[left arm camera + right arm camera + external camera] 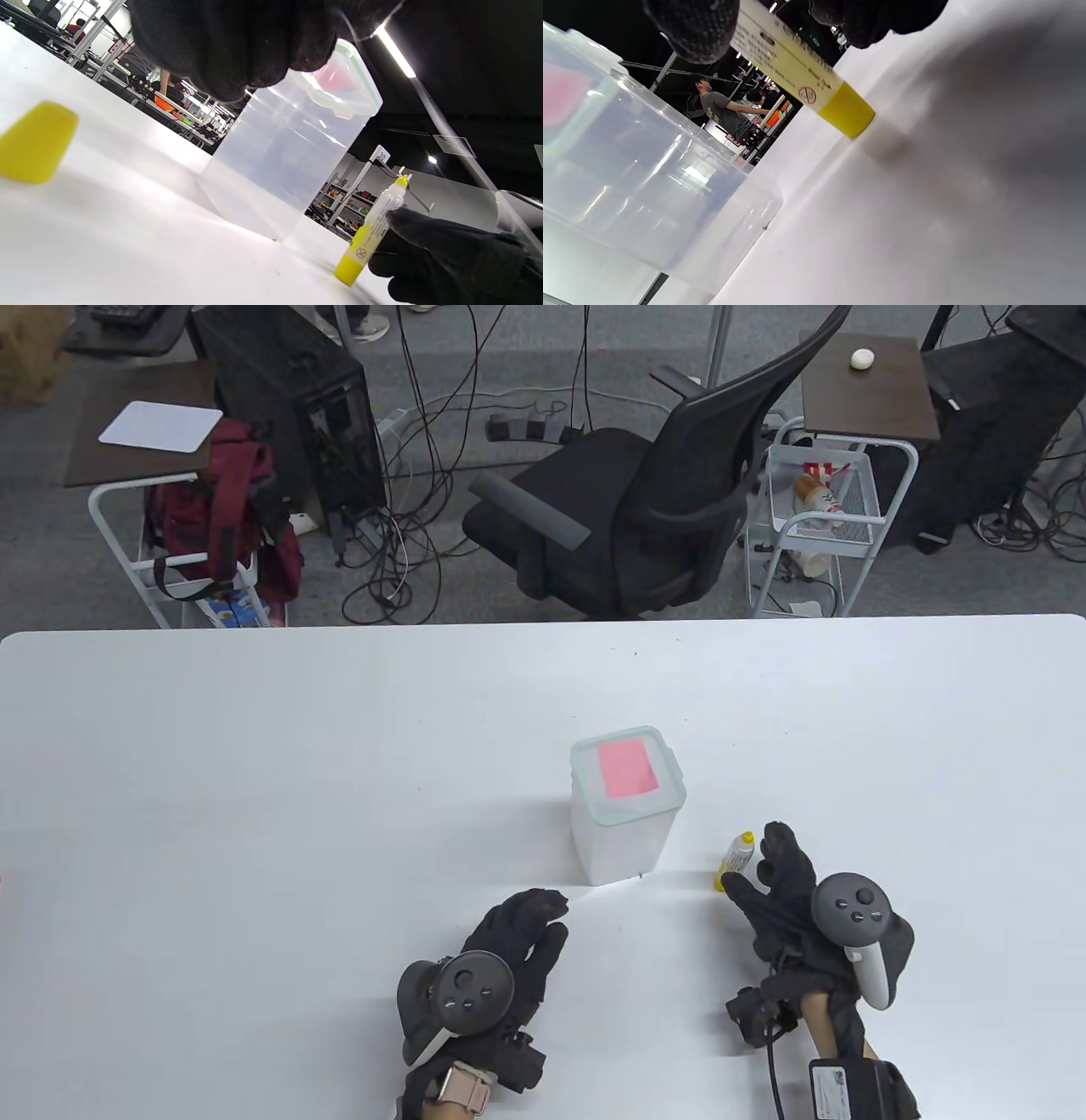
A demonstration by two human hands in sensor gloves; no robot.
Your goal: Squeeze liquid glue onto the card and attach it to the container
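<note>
The white table [254, 780] lies bare left of the container [626, 823] bearing the pink card [628, 769]. The right hand [785, 891] pinches the upright glue bottle [735, 858]. The left hand [517, 937] hovers loosely open, touching nothing.

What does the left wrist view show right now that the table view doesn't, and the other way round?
Only the left wrist view shows the yellow cap lying loose on the table, off the glue bottle. Only the table view shows the whole pink card flat on the container's lid, and the left hand near the container, not touching it. Both show the container upright and the right hand at the glue bottle standing beside it.
</note>
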